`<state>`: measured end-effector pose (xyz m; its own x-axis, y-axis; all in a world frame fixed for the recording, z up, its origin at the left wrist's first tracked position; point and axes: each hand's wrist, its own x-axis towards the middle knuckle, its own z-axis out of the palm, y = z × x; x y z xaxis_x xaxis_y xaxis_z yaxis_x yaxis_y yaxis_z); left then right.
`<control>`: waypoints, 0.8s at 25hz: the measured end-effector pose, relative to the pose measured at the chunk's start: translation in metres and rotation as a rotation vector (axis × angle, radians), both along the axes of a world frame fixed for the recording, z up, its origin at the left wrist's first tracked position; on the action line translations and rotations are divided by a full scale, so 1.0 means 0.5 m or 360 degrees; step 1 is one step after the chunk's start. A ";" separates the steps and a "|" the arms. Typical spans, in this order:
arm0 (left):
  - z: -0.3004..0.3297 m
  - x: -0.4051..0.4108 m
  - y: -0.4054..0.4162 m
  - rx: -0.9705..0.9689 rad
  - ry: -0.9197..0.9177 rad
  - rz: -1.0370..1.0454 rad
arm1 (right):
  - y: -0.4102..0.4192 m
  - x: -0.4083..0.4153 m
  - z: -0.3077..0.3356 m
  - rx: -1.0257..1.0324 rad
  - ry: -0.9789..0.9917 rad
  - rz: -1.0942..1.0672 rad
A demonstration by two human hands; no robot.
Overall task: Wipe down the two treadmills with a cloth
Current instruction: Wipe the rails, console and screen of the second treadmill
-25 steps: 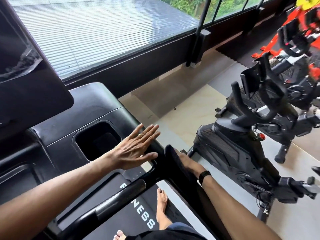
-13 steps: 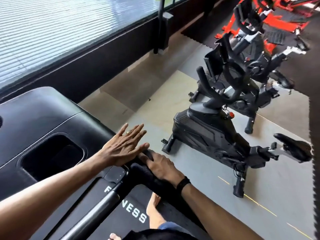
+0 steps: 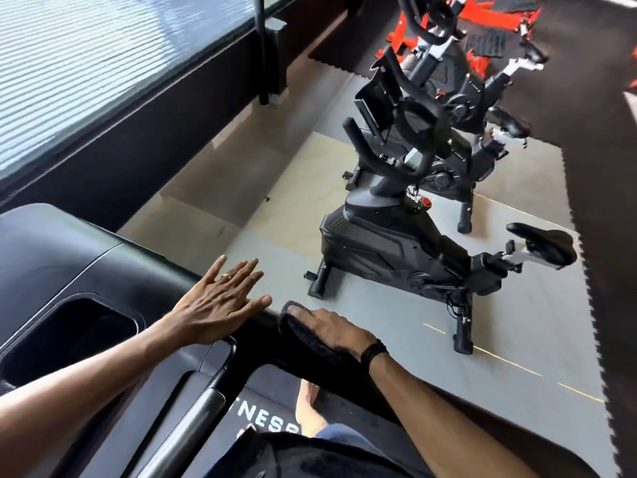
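I stand on a black treadmill [image 3: 69,270] whose console fills the lower left. My left hand [image 3: 220,301] lies flat with straight fingers on the console's right corner. My right hand [image 3: 331,329] presses a dark cloth [image 3: 310,339] onto the treadmill's right side handrail [image 3: 272,346], just right of the left hand. Its fingers lie over the cloth; the cloth's far side is hidden under the palm. The belt [image 3: 272,422] with white lettering shows below, with my bare foot on it.
A cup recess [image 3: 69,336] sits in the console. A front crossbar [image 3: 193,419] runs below the arms. Two black exercise bikes [image 3: 396,243] stand on the grey mat to the right, red equipment beyond. A window with a dark sill runs along the left.
The view has swung right and down. My right hand with the cloth has moved from the handrail's outer side onto its top, closer to the left hand, which stays flat on the console.
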<state>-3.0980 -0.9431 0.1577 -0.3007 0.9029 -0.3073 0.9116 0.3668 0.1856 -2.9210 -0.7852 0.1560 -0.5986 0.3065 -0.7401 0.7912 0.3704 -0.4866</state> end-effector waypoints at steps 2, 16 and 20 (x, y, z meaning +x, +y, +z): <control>0.004 0.002 -0.002 -0.0002 -0.0007 -0.0088 | -0.025 0.017 0.030 0.0163 0.0012 -0.0021; 0.011 0.015 -0.010 0.0201 0.0143 -0.0208 | -0.171 0.085 0.033 0.1187 0.0274 0.0170; 0.010 0.016 0.000 0.0133 0.0168 -0.0238 | -0.155 0.039 0.030 0.0950 0.0255 0.0200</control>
<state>-3.0900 -0.9431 0.1625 -0.1883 0.9608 -0.2033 0.9707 0.2135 0.1099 -2.9017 -0.8626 0.1710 -0.7462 0.5590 -0.3615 0.6583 0.7003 -0.2761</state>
